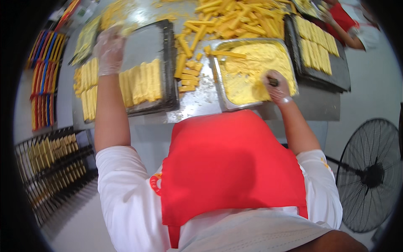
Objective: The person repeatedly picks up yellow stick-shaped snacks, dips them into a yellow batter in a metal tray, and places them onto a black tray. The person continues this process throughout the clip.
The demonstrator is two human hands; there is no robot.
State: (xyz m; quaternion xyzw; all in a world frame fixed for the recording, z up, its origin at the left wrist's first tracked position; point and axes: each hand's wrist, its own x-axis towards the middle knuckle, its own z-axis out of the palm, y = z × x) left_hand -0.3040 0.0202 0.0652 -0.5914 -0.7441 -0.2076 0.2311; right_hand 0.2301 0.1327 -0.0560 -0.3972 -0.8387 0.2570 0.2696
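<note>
My left hand (109, 52), in a clear plastic glove, is raised over the left side of a dark baking tray (146, 41). Something yellow shows by its fingertips, but blur hides whether the fingers hold it. Coated yellow sticks (146, 82) lie side by side along the tray's near part. My right hand (278, 89), gloved too, grips the dark handle (273, 82) of a tool whose working end I cannot make out. It is over a metal pan (217, 74) of pale yellow cream (255, 69). One cake-like stick (228, 54) lies across the pan's left rim.
Behind the pan rises a heap of yellow sticks (239, 19); short cut pieces (190, 77) lie left of it. Another tray (338, 72) stands right, near a co-worker in a red apron (337, 22). A fan (373, 174) and a loaded rack (50, 154) flank me.
</note>
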